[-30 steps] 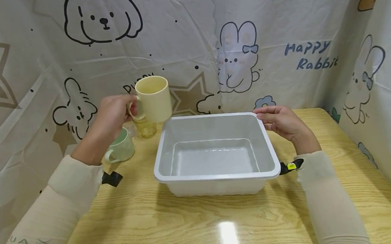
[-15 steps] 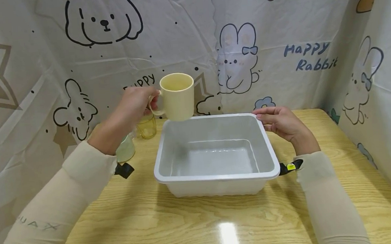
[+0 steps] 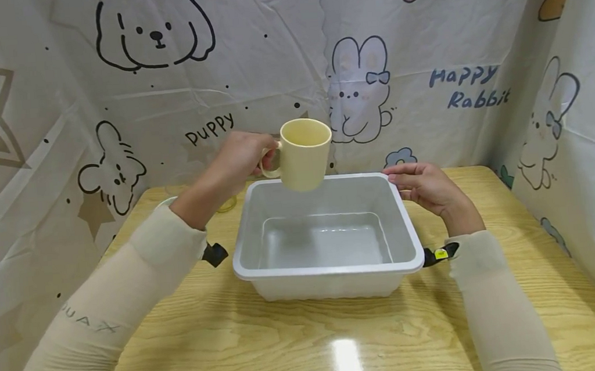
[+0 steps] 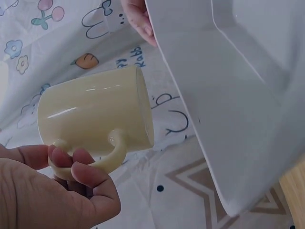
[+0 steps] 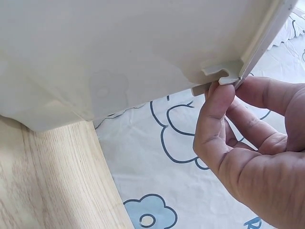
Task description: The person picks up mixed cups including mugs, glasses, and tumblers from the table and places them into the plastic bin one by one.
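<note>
A pale yellow mug (image 3: 304, 156) hangs upright over the back edge of the white plastic basin (image 3: 330, 270). My left hand (image 3: 243, 158) grips it by the handle, fingers curled through the loop and thumb against it, as the left wrist view shows of the mug (image 4: 90, 109). At the basin's far right corner, my right hand (image 3: 429, 189) pinches the rim between thumb and fingers. The right wrist view has that thumb (image 5: 219, 102) tucked under the lip. Inside the basin only its bare floor shows.
Behind my left forearm, mostly hidden, are a light green mug (image 3: 166, 202) and a clear yellow glass (image 3: 228, 204). The wood-grain table (image 3: 268, 351) reaches back to a printed cloth (image 3: 267, 71) that hangs behind it and along both sides.
My left hand has carried the yellow mug rightward, from left of the basin to over its back edge. The left forearm now covers most of the green mug. My right hand stays put.
</note>
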Demonstrator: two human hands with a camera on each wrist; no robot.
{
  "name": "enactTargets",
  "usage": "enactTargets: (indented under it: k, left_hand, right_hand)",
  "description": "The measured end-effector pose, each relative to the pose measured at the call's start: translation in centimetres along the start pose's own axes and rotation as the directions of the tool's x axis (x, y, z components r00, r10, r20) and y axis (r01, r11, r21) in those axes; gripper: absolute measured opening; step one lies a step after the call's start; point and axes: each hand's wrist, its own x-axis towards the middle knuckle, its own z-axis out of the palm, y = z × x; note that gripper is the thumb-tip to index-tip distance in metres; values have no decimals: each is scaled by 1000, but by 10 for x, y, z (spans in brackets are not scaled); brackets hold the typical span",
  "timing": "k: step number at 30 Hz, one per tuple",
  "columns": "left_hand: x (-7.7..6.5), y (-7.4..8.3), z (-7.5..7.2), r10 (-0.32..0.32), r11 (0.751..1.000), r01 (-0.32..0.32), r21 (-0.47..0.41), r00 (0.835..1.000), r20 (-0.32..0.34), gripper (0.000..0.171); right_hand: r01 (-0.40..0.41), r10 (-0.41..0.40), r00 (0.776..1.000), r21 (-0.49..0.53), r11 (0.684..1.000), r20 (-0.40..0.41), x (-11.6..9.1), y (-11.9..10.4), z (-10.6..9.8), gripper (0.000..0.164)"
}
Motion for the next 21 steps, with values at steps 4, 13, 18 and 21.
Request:
enactTargets:
  k: [4,13,18,21]
  left_hand:
    - [2,3,8,-14,1000,14,-13,1000,16,30]
    - [9,11,25,-34,999,36,-25,997,74,30]
    - [13,10,34,-45,999,45,-4,990,131,29]
    - [15,8,40,-47,998,41,43,986,161,29]
  right_hand:
    - [-4,4,1000,21,1000,3,0,-1,1,17]
    - [-19,19,1000,0,1000,-3,0,-2,1,20]
    - [-23,23,1000,-7,1000,-9,0,-2,1,21]
    - [-28,28,1000,2,1000,-5,0,-2,0,21]
